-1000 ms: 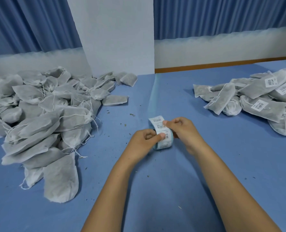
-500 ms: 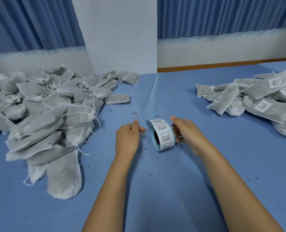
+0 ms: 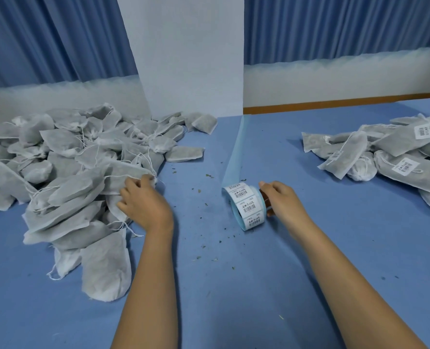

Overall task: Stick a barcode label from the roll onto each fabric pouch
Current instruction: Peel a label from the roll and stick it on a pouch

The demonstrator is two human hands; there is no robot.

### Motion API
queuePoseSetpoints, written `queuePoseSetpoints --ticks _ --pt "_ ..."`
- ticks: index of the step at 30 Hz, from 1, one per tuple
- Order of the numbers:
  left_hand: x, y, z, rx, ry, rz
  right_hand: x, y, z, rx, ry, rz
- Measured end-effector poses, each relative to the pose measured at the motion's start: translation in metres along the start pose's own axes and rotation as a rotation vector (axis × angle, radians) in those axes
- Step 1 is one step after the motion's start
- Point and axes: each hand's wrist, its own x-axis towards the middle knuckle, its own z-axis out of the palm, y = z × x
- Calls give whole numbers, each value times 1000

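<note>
Blue table (image 3: 209, 285): my left hand (image 3: 143, 205) curls on 1 pouch (image 3: 118, 175), my right hand (image 3: 282, 205) grips the roll (image 3: 246, 210). I should lift only 1; strings (image 3: 134, 231) tangle.

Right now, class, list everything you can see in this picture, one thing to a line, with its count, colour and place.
plain pouches: a big pile, too many to count, grey-white, left
labelled pouches: a smaller pile, grey-white with white barcode labels, right
roll: one, white labels on pale blue backing, standing on edge, centre
strip: one, pale blue, from the roll toward the back
crumbs: many, dark, around the roll
table: one, blue, under everything
pillar: one, white, back centre
curtains: blue, count unclear, behind
left hand: one, on the plain pouches' right edge; grip unclear
right hand: one, against the roll's right side; grip unclear
</note>
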Motion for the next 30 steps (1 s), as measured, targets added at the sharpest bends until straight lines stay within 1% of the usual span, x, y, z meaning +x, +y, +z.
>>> queuePoseSetpoints --ticks 6,10,13,14,15,17,18,20,22,23,25,27,30 --pt "11 -9 2 -19 103 42 0 -1 2 7 6 -48" --pt "-3 7 -7 -126 273 223 1 -2 1 -11 -13 -89" --pt "-15 23 -14 -276 336 404 -1 -1 1 -12 -42 -84" --pt "-18 26 -16 -381 319 455 -2 0 1 -8 -32 -78" --pt "-23 28 -19 -520 262 478 -2 0 1 1 -9 -76" --pt "-31 32 -24 -763 90 430 -5 -4 -1 9 46 -119" --pt "-35 34 -27 -819 26 396 -7 -8 -2 17 72 -179" --pt "-40 36 -30 -848 -48 366 -14 -19 -3 54 76 -344" --pt "-40 38 -30 -831 -58 379 -21 -32 2 31 -16 -491" --pt "-40 38 -31 -817 -49 401 -23 -39 9 -19 -79 -536" --pt "-41 38 -31 -800 -41 451 -25 -49 26 -178 -169 -584" --pt "-42 36 -33 -824 -79 453 -22 -57 40 -314 -192 -595" --pt "-37 33 -33 -874 -114 419 -16 -64 47 -355 -180 -591"
